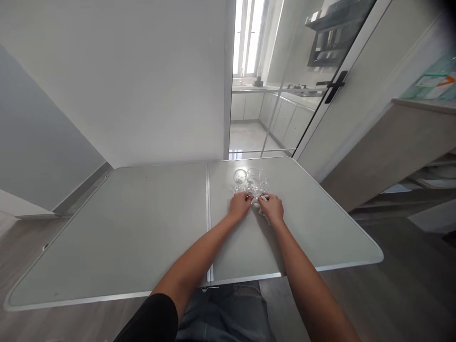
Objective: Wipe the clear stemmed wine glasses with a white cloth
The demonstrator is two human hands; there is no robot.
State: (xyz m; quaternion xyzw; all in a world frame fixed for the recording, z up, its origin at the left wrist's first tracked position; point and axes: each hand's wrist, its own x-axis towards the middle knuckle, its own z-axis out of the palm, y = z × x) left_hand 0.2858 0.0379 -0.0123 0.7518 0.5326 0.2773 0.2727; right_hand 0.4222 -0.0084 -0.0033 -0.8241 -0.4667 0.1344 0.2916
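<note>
Several clear stemmed glasses stand close together on the table (160,223), right of its centre seam; one glass (240,176) is at the left of the group and another glass (253,174) beside it. My left hand (240,206) is closed, its fingertips pinched at the near edge of the group on what looks like a stemmed glass. My right hand (271,208) is closed on a crumpled whitish cloth (261,208), part of which hangs below the fingers. The two hands are close together, and the fingers hide most of what lies between them.
A white wall (160,85) rises behind the table. A glass door (281,104) with a black handle (336,86) shows a kitchen beyond. At the right stands a shelf unit (402,147) with a teal package (432,85) on top.
</note>
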